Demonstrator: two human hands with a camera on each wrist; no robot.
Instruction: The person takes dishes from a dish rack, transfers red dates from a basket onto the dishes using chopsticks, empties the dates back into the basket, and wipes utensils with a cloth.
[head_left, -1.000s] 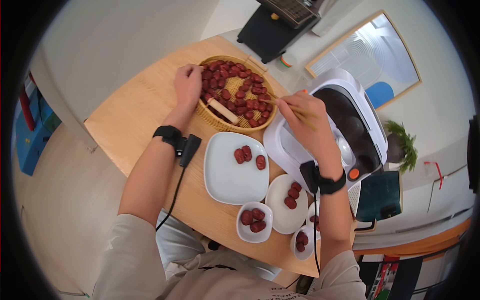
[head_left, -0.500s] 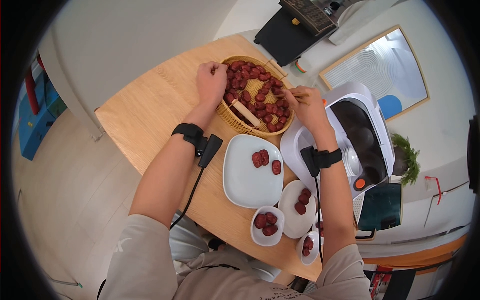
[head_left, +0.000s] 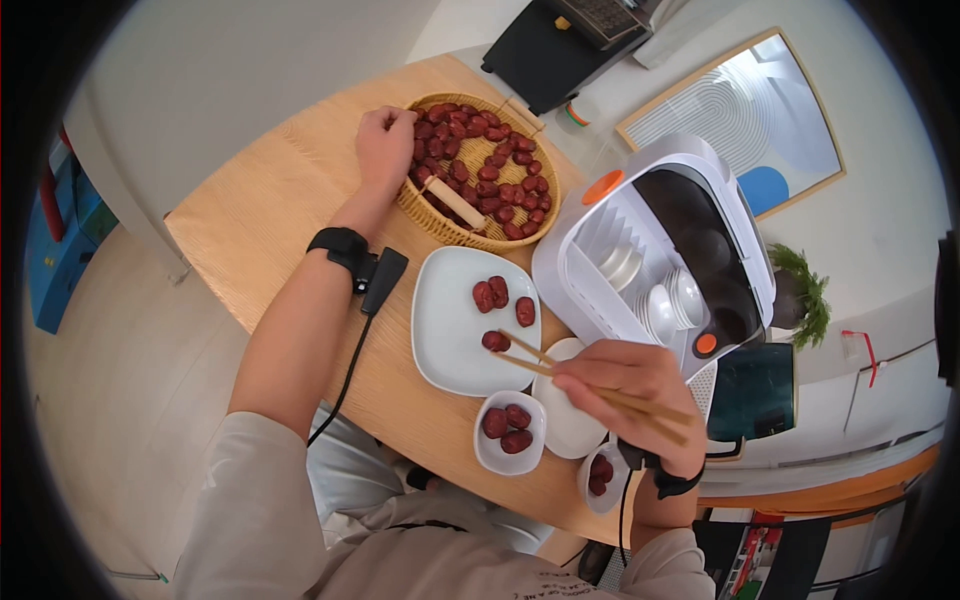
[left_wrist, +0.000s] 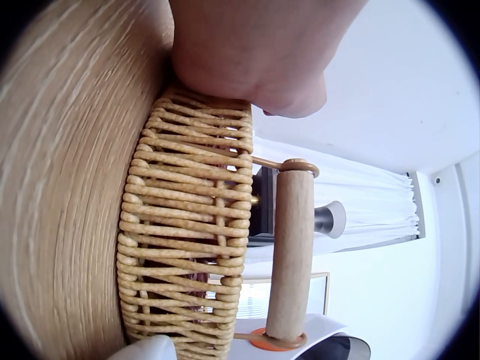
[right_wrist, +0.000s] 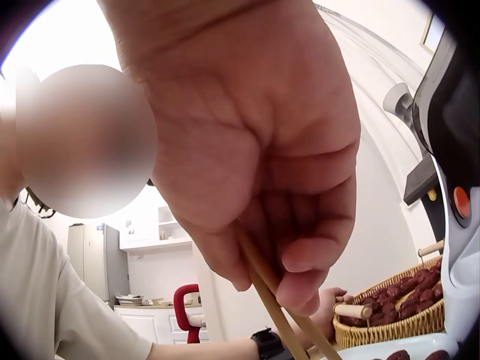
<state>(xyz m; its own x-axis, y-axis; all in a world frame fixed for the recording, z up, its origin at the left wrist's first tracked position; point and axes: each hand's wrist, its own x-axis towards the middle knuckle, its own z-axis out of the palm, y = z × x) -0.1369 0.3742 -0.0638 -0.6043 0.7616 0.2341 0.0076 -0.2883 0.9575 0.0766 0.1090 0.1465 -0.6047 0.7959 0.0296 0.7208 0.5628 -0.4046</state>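
My right hand (head_left: 640,385) holds a pair of wooden chopsticks (head_left: 610,397), fingers curled round them. Their tips meet a red date (head_left: 495,341) at the lower right of the square white plate (head_left: 440,350). Three more dates (head_left: 484,296) sit higher on that plate. Beyond it stands a round wicker basket (head_left: 430,222) full of red dates, with wooden bar handles. My left hand (head_left: 385,148) grips the basket's left rim, fingers bent at the edge; in the left wrist view it sits against the woven wall (left_wrist: 187,202).
A white bowl (head_left: 483,455) with three dates stands nearer me. An oval white plate (head_left: 575,430) lies partly under my right hand, and a small bowl (head_left: 590,502) with dates is beside it. An open white appliance (head_left: 570,290) holding white dishes stands right of the basket.
My right hand has come from the basket back toward me, carrying a date in the chopsticks to the square plate. My left hand has stayed at the basket's rim.
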